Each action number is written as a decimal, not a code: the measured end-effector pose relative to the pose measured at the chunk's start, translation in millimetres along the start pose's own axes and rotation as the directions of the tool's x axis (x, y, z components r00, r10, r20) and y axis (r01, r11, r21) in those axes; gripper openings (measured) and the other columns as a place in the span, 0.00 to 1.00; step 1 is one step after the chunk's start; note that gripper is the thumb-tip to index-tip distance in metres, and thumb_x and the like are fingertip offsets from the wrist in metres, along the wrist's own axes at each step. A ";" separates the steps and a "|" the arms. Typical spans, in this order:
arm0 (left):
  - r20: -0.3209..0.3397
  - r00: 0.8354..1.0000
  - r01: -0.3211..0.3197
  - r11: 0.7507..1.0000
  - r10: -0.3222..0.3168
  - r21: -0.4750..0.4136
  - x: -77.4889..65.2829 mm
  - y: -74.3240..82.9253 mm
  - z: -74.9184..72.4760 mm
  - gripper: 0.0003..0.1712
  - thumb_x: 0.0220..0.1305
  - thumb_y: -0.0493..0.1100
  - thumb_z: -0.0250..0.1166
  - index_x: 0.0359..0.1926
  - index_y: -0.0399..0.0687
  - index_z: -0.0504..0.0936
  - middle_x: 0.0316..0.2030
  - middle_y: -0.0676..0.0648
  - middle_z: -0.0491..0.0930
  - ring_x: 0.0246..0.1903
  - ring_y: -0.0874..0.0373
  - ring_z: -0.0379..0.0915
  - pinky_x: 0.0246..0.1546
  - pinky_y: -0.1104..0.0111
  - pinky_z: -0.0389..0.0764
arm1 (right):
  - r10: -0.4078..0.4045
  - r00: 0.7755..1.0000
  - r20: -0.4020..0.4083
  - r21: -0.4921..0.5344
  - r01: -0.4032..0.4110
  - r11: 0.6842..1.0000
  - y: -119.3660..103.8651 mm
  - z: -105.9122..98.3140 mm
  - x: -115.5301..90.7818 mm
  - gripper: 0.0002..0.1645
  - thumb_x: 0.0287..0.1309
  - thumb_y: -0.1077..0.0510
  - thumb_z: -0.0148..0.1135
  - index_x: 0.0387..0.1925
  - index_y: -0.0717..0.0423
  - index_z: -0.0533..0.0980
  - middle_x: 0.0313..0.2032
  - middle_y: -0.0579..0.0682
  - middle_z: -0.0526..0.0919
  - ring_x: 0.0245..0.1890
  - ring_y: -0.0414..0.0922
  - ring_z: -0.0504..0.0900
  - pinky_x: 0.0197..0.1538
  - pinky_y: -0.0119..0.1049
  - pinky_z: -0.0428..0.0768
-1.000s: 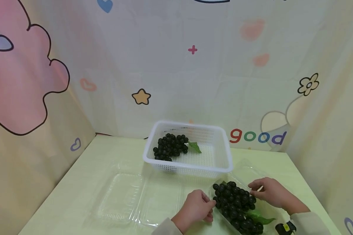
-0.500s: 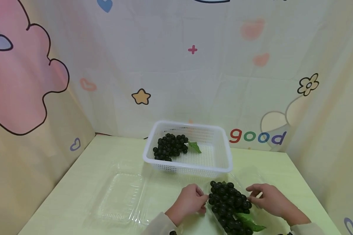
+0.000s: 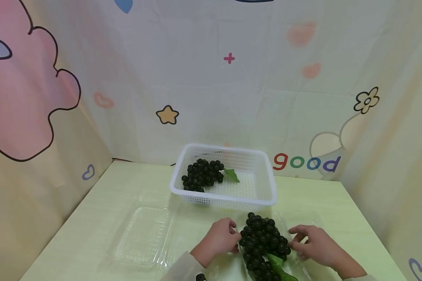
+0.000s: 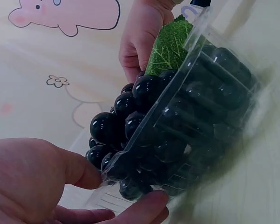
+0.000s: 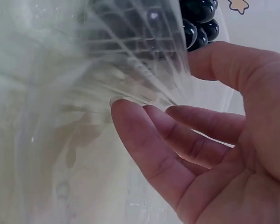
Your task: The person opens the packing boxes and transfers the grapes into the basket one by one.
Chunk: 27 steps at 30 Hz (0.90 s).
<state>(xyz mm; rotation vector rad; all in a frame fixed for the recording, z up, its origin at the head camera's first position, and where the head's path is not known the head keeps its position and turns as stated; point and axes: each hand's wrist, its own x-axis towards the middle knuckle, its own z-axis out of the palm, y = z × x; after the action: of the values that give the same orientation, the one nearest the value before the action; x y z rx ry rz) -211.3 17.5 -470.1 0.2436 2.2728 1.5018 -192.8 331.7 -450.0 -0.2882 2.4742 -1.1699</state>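
Observation:
A clear plastic fruit container [image 4: 214, 105] holds a bunch of dark grapes [image 3: 260, 244] with a green leaf [image 4: 170, 49] on its near side. My left hand [image 3: 218, 237] pinches the container's left side, thumb at the rim and fingers against the outer wall in the left wrist view. On the opposite side, my right hand [image 3: 314, 244] grips the wall between thumb and fingers, as the right wrist view shows. In the left wrist view the container appears tilted because of the camera's angle. Its front end is cut off by the head view's lower edge.
Behind the container stands a white perforated basket [image 3: 223, 199] with another bunch of dark grapes [image 3: 204, 173] lying in its left half. To the left lies an opened clear container [image 3: 144, 234] on the pale table [image 3: 91, 207]. A printed curtain [image 3: 197, 78] encloses the back and sides.
Both hands have moved left together with the grape-filled container, which has also turned to stand straighter to the viewer. The basket and its grapes have stayed in place.

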 end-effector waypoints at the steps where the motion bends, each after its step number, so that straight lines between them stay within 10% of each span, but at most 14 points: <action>1: 0.006 1.000 0.003 1.000 -0.003 0.003 0.3 -0.4 -1.5 0.21 0.69 0.38 0.63 0.59 0.32 0.76 0.41 0.43 0.87 0.29 0.50 0.88 0.45 0.56 0.87 | 0.000 1.000 0.001 0.009 0.000 1.000 0.2 1.3 0.1 0.30 0.67 0.57 0.64 0.61 0.76 0.72 0.36 0.53 0.84 0.29 0.52 0.87 0.31 0.40 0.88; 27: 0.021 1.000 -0.006 1.000 0.005 0.025 -3.0 -0.2 -21.7 0.26 0.72 0.37 0.56 0.67 0.29 0.71 0.43 0.39 0.88 0.29 0.46 0.88 0.52 0.50 0.85 | 0.167 0.981 -0.094 0.125 -0.155 0.980 -12.6 33.9 1.1 0.30 0.64 0.54 0.66 0.59 0.70 0.69 0.31 0.56 0.81 0.24 0.53 0.87 0.30 0.46 0.88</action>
<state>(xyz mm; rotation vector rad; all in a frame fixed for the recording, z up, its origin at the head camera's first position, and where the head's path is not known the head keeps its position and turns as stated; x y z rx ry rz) -217.8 -1.8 -462.2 0.2714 2.2777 1.4675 -179.0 299.8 -460.0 0.0068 2.4509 -1.2833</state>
